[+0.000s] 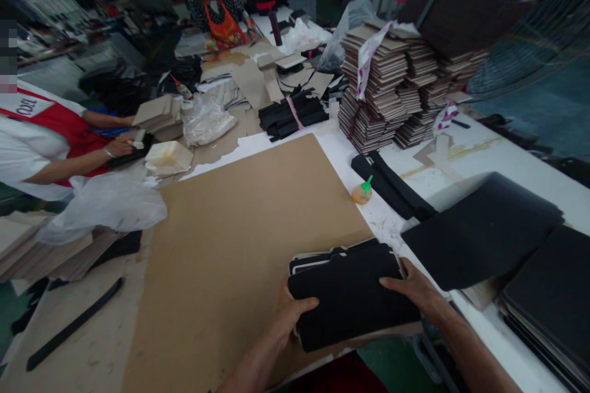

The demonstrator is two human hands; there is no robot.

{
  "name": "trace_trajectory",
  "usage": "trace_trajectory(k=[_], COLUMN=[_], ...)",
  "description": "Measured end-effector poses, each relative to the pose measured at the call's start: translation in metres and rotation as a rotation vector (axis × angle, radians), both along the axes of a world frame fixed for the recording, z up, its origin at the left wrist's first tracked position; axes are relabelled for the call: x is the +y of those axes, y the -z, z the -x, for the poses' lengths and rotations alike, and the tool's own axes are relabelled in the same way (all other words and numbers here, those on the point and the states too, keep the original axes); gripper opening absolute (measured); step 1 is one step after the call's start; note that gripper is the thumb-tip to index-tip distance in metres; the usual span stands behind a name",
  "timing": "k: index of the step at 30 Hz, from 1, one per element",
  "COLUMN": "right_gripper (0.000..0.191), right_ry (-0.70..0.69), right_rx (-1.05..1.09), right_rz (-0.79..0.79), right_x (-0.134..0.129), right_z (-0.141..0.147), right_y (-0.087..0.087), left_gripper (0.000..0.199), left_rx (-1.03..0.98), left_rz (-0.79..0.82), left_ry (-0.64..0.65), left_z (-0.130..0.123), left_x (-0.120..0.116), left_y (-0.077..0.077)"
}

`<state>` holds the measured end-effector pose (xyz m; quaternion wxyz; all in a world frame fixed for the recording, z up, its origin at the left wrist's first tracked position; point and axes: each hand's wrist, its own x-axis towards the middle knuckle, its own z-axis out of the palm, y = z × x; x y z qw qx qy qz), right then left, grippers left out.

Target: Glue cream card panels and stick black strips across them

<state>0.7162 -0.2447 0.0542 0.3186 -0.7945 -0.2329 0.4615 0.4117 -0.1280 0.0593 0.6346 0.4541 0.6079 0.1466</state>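
Between my two hands is a stack of black panels with pale edges showing at the back, near the front edge of the table. My left hand grips its left side, thumb on the top panel and fingers hidden beneath. Around the right side closes my right hand, its thumb also lying on top. Under and beyond the stack spreads a large brown board. A small round pot with a green-handled tool stands just past the board's right edge.
Larger black sheets lie to the right, beside another dark stack. Tall bundles of brown boards rise behind. At left, a co-worker in a red apron holds a brush; another person works at the far end. A black strip lies front left.
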Motion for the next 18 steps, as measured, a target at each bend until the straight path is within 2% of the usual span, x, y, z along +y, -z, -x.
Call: trace_trajectory(k=[5, 10, 13, 18], right_gripper=[0.061, 0.064, 0.068, 0.066], right_ry=[-0.03, 0.036, 0.06, -0.021], right_rx=[0.0, 0.117, 0.183, 0.25], right_rz=[0.052, 0.008, -0.059, -0.127], right_x=[-0.001, -0.002, -0.005, -0.011], right_z=[-0.001, -0.001, 0.001, 0.005], right_y=[0.004, 0.012, 0.007, -0.008], left_gripper=[0.07, 0.071, 0.066, 0.063], left_rx=[-0.02, -0.133, -0.239, -0.314], left_rz=[0.013, 0.068, 0.147, 0.188], left_ry=[-0.005, 0.005, 0.007, 0.002], left_z=[0.007, 0.01, 0.012, 0.016], left_x=[-0.001, 0.002, 0.003, 0.002], left_y=[0.007, 0.006, -0.001, -0.008])
